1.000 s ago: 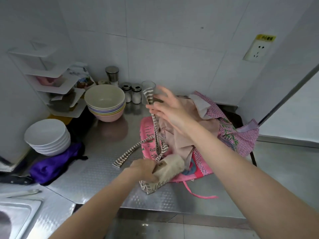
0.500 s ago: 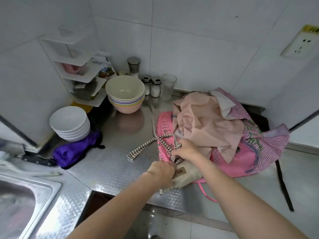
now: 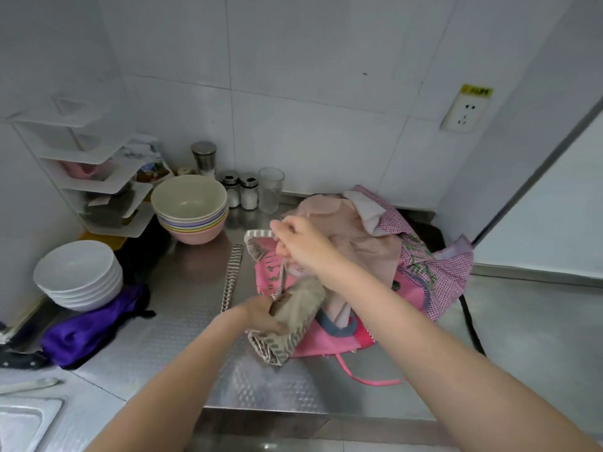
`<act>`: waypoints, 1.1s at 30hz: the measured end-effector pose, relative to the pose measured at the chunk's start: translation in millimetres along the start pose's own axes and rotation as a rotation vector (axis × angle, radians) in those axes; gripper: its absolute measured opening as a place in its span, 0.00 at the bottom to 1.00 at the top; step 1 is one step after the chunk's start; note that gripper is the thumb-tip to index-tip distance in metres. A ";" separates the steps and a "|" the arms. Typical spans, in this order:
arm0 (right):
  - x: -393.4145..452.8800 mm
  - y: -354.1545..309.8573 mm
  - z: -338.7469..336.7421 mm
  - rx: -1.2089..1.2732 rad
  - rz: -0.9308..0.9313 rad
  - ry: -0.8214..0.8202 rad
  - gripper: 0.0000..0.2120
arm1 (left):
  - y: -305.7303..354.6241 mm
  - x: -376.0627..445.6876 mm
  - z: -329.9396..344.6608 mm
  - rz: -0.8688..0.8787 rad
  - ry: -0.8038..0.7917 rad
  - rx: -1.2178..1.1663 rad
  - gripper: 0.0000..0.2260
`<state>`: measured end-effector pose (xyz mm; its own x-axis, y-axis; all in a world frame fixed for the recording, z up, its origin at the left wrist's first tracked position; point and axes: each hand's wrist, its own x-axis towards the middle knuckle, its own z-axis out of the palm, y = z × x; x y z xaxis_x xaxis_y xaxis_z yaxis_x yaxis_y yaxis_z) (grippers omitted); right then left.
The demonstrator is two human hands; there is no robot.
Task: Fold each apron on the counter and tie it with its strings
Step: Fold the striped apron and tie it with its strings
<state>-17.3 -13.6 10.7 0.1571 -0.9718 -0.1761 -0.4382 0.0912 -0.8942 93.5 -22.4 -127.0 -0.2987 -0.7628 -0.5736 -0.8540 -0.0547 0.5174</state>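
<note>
Folded beige apron (image 3: pixel 295 309) at the tabletop (image 3: pixel 182 308) front edge, against the pink apron (image 3: pixel 329 340). Left hand (image 3: pixel 261 313) curled round that bundle. Right hand (image 3: pixel 301 244) above it, pinching the striped string (image 3: pixel 257 234) taut.

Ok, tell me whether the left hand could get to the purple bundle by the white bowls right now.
Probably not at once: the left hand grips the rolled beige apron. Nothing lies between it and the purple bundle; the counter there is bare, so letting go would free the way.
</note>
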 end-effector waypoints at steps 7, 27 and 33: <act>-21.9 27.5 -44.0 0.532 0.081 -0.010 0.07 | -14.6 -13.3 -37.5 0.008 0.098 -0.639 0.40; -18.9 61.2 -15.9 1.223 0.640 0.013 0.10 | 4.6 -98.7 -100.4 0.444 -0.100 -0.891 0.32; -8.2 37.3 -38.3 0.347 0.405 -0.199 0.11 | 34.5 -117.8 -101.0 0.474 -0.267 0.046 0.16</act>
<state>-68.8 -10.6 -5.4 0.2157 -0.7873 -0.5776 -0.1872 0.5472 -0.8158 142.2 0.4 22.7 -0.7483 -0.5067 -0.4281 -0.6150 0.2883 0.7339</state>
